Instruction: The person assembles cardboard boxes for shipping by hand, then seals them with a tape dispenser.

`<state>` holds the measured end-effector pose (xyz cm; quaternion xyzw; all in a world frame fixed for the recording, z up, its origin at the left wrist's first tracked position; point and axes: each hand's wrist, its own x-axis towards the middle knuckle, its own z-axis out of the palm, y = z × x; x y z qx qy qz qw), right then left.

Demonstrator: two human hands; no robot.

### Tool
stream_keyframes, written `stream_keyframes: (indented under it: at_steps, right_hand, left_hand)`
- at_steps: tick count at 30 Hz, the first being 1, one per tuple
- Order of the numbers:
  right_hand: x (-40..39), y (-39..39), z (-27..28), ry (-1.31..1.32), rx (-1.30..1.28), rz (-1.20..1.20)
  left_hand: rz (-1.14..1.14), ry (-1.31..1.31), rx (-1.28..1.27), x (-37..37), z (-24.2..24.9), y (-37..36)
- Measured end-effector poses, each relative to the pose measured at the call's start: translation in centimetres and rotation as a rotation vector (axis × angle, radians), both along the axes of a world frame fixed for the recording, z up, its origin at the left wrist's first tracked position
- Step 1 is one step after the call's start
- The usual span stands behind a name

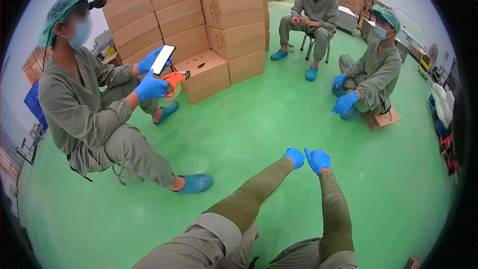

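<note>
My left hand [295, 158], in a blue glove, is held out over the green floor with its fingers curled into a fist. Close beside it, slightly apart, is my right hand [318, 161], gloved in blue too. Its fingers are curled in and the thumb sticks out toward the left hand. Nothing shows in either hand. Long olive sleeves [337, 209] cover both my forearms. My legs in grey-green trousers [298, 255] are partly in view below.
At left a seated person [84, 94] holds a phone [163, 60] and an orange tape dispenser [174, 78]. Stacked cartons [234, 12] stand behind. Another person [314, 17] sits on a stool; a third [376, 69] sits on a flattened carton [381, 118]. Green floor [239, 134] lies between us.
</note>
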<state>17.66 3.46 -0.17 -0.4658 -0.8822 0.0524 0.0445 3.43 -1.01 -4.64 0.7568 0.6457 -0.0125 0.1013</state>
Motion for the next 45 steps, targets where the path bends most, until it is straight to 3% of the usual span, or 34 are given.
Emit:
stream_keyframes:
  at_steps: [10,14,16,18,29,32,35,41,44,45]
  right_hand:
    - [-0.8,-0.8,1.5,-0.013,-0.042,-0.041]
    - [-0.9,-1.2,2.5,-0.051,-0.096,-0.024]
    - [-0.7,-1.4,3.2,0.017,0.027,0.048]
    - [-0.5,-1.3,2.0,0.125,0.351,0.093]
    - [0.7,-0.3,4.4,0.124,0.386,0.203]
    - [0.4,-0.1,3.4,-0.021,0.31,0.156]
    - [0.5,0.1,2.1,-0.222,0.16,0.098]
    - [0.9,1.0,0.8,-0.254,0.053,0.027]
    - [0.9,1.1,1.5,-0.283,-0.009,0.016]
    - [1.0,1.0,1.8,-0.291,-0.036,0.011]
  left_hand:
    - [0.004,0.036,-0.159,-0.4,1.1,-0.8]
    - [0.062,0.146,-0.276,0.2,4.1,-1.4]
    - [0.166,0.205,-0.056,0.3,5.1,-2.6]
    - [0.158,0.263,0.106,-0.2,7.1,-3.3]
    - [0.139,0.434,0.251,0.0,8.8,-2.0]
    - [0.105,0.088,-0.315,-0.7,7.3,-0.7]
    - [-0.003,0.221,-0.399,-1.2,3.3,-0.5]
    - [0.037,0.092,-0.12,-1.9,3.9,0.5]
    - [0.093,-0.032,0.097,-1.0,5.8,2.3]
    - [0.105,-0.188,0.163,-0.1,7.6,2.2]
